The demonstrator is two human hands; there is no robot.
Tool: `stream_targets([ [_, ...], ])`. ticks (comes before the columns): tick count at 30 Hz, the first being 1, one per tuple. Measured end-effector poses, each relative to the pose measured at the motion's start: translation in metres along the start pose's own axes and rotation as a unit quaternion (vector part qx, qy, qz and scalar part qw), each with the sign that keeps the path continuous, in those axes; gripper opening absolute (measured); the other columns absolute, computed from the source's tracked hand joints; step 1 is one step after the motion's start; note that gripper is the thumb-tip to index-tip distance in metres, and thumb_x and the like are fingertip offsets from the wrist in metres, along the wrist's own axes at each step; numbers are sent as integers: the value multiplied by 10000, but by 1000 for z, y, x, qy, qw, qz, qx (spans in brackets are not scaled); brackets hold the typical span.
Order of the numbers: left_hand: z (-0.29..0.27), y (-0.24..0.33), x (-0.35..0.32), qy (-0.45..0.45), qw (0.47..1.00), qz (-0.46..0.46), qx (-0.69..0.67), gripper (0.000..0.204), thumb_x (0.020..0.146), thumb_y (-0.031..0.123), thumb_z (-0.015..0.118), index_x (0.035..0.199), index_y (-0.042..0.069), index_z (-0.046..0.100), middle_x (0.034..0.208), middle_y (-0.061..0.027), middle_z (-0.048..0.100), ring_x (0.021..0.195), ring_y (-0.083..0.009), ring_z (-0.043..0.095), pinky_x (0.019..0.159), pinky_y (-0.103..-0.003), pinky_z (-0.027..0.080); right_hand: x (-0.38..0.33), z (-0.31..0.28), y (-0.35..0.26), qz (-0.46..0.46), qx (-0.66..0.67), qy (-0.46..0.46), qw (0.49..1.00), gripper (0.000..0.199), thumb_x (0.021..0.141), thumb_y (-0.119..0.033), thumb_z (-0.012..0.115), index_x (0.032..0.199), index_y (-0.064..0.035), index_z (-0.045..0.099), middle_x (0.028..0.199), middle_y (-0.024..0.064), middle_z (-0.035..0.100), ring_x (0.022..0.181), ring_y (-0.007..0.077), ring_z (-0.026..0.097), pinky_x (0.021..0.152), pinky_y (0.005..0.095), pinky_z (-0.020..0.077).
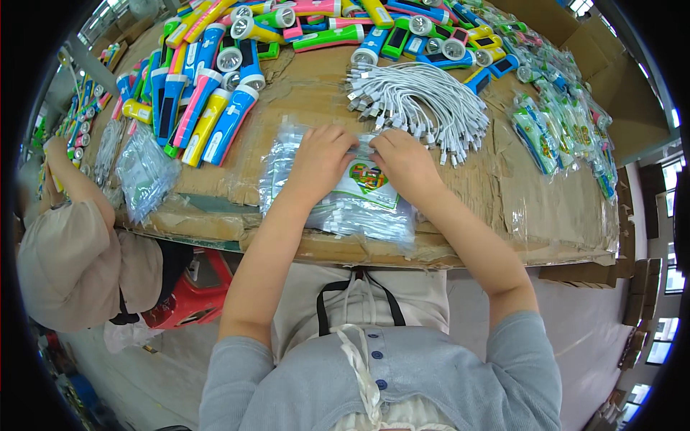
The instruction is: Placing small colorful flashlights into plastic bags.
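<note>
A stack of clear plastic bags (374,224) lies at the table's near edge, in front of my body. The top plastic bag (370,179) has a white panel with a colourful heart-shaped print. My left hand (323,158) and my right hand (407,164) are close together at its upper edge. Both have bent fingers pinching the thin plastic, though the fingertips are partly hidden. Just beyond my right hand lies a fanned bundle of white USB cables (431,100). Several colourful flashlights (226,129) are heaped beyond my left hand.
More flashlights (323,36) spread along the far side of the cardboard-covered table (546,223). Bagged flashlights (564,136) pile up at the right. Another stack of clear bags (146,172) sits at the left, near a co-worker's arm (79,176) and a red stool (205,294).
</note>
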State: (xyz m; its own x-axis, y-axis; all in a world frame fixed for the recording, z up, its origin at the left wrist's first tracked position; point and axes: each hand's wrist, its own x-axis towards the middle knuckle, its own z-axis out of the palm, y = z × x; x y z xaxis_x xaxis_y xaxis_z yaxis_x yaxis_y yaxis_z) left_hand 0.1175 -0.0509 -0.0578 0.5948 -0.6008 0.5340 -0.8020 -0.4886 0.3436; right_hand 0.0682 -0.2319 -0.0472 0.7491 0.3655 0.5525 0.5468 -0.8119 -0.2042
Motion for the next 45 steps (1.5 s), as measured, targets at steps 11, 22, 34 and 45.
stream_targets([
  [11,1,-3,-2,5,999,26,-23,210,697,60,671,878,88,568,893,-52,548,921,-271,511,790,-378,380,8,-6,-11,7,-100,-54,993,121,719,-129,604,815,-83,546,804,55,521,832,232,530,694,345,440],
  [22,-1,0,-6,14,1000,18,-21,118,755,68,633,820,55,536,833,-77,572,870,-273,534,785,-381,388,-8,-30,-16,23,-94,-28,995,121,689,-117,656,747,-70,560,769,63,550,764,252,558,661,377,464],
  [34,-6,8,-5,2,999,31,-44,112,784,72,604,858,50,524,846,-112,573,819,-325,542,729,-406,430,20,-31,-11,126,135,-143,972,138,788,-112,632,884,-29,685,773,131,664,665,248,640,627,313,502],
  [45,-8,11,-3,-4,997,79,-14,147,753,62,610,884,63,543,851,-96,554,809,-305,547,725,-393,429,21,-15,-4,153,116,-167,967,114,728,-103,606,807,-28,638,763,127,651,726,297,628,655,373,495],
])
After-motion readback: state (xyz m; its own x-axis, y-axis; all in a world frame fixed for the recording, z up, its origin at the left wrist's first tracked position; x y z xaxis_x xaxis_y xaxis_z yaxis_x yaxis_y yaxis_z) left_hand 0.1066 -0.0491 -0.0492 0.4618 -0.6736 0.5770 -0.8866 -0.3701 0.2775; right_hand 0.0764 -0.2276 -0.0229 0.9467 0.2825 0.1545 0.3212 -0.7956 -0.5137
